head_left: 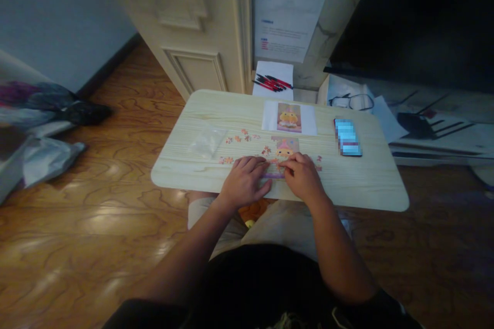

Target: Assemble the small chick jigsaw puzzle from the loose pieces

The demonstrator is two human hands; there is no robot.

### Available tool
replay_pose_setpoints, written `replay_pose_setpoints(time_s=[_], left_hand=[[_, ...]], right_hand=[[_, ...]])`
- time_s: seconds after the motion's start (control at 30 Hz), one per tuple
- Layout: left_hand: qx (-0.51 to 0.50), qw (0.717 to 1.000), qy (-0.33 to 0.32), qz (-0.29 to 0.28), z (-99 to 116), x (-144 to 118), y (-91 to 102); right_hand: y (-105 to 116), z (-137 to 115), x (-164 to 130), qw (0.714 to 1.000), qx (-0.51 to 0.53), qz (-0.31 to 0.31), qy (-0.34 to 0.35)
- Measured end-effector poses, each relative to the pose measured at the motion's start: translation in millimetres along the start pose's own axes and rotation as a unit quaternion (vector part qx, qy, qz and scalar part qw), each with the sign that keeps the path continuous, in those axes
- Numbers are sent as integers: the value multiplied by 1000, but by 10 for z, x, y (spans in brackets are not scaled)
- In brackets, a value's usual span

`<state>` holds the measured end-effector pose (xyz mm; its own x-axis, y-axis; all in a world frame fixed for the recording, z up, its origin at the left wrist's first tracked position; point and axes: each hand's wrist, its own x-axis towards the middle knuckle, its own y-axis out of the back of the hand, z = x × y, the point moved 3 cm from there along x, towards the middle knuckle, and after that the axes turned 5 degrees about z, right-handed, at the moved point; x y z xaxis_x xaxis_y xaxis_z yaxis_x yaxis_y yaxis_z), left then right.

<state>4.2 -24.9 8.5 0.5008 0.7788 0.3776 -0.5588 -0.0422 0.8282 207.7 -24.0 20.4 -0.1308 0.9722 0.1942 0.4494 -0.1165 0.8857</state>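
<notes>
The puzzle (285, 145) lies midway along the bench (363, 187), toward its near edge. At its left, the left hand (244, 179) has its grip released, thumb spread; whether the right hand (304, 177) grasps a piece, I cannot tell.

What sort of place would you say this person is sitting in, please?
Probably a room in a home: there is a glossy wood floor, a panelled door and a large dark screen, likely a television, beyond the small table.
</notes>
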Motion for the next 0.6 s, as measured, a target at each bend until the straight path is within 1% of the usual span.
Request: replay_pose_setpoints(time_s=[0.07,0.23,0.33,0.5,0.6], left_hand=[[10,1000,5,-10,8,-1,-4],[29,999,-7,-44,37,11,-18],[27,998,-10,-50,43,9,-23],[14,999,-10,-27,36,-30,-6],[-16,1000,-12,15,5,-65,20]], right_hand=[[8,18,-14,1000,-2,0,-4],[62,73,-28,1000,-9,7,-10],[89,120,-47,1000,-8,16,-10],[113,128,-39,999,9,51,2],[85,47,134,998,15,60,10]])
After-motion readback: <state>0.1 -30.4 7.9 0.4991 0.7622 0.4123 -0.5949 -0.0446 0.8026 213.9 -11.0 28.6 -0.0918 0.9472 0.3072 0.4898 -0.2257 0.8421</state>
